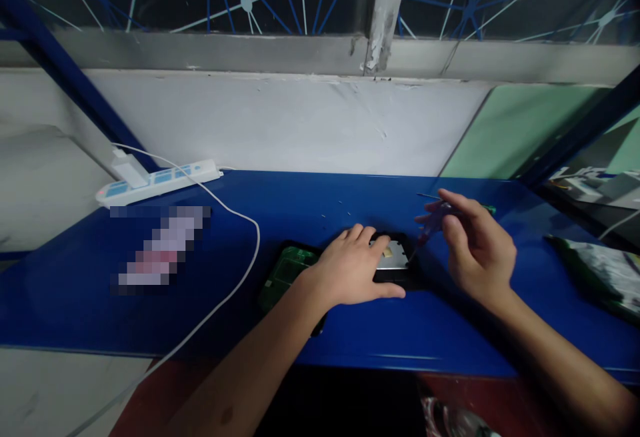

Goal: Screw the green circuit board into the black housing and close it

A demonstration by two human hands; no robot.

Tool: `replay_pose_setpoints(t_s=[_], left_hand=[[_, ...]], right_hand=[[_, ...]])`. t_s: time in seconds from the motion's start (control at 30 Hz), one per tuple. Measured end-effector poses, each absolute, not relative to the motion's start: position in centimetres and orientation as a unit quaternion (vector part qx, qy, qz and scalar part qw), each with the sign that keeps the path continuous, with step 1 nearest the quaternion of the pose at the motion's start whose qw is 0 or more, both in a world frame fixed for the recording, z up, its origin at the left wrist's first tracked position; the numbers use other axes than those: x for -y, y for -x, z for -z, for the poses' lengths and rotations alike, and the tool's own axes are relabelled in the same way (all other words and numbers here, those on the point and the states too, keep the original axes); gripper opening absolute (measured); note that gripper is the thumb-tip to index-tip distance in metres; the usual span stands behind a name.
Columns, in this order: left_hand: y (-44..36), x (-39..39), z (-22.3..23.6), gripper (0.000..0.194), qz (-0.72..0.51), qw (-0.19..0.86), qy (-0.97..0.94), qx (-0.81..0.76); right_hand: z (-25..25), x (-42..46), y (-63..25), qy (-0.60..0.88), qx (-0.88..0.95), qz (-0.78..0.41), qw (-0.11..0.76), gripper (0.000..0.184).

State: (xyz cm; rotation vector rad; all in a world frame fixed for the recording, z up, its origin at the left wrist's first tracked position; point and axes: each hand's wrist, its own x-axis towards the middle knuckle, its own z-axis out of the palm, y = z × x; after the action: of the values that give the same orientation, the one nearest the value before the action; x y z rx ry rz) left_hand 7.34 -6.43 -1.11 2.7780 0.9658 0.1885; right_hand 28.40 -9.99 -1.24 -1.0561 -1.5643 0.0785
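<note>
My left hand (353, 263) rests palm down with fingers spread over the left part of a black device with a silver metal plate (397, 258); its thumb points right along the near side. My right hand (477, 250) is closed around a screwdriver with a see-through purple handle (436, 219). The screwdriver's shaft slants down to the right end of the plate, but whether the tip sits in a screw I cannot tell. Left of the device, partly under my left forearm, lies a green circuit board in a black casing (287, 270).
Several small screws (341, 203) lie behind the device. A thin metal shaft (427, 195) and a green handle tip (491, 210) show behind my right hand. A white power strip (175, 177), a white cable (257, 237) and a blurred-out item (163, 247) lie left; a plastic bag (600, 270) lies right.
</note>
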Motion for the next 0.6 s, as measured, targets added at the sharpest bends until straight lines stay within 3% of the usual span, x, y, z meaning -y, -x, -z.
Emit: replay_pose_setpoints(t_s=[0.2, 0.4, 0.6], left_hand=[[-7.34, 6.4, 1.18, 0.085, -0.064, 0.097, -0.939, -0.323], [-7.37, 6.42, 1.23, 0.085, -0.07, 0.091, -0.939, -0.323], [-7.33, 6.42, 1.03, 0.086, -0.061, 0.104, -0.938, -0.325]], right_hand=[[1.52, 9.74, -28.73, 0.454, 0.673, 0.004, 0.584, 0.041], [1.13, 9.83, -28.82, 0.438, 0.693, -0.009, 0.573, 0.033], [0.96, 10.04, -28.56, 0.439, 0.686, -0.055, 0.578, 0.038]])
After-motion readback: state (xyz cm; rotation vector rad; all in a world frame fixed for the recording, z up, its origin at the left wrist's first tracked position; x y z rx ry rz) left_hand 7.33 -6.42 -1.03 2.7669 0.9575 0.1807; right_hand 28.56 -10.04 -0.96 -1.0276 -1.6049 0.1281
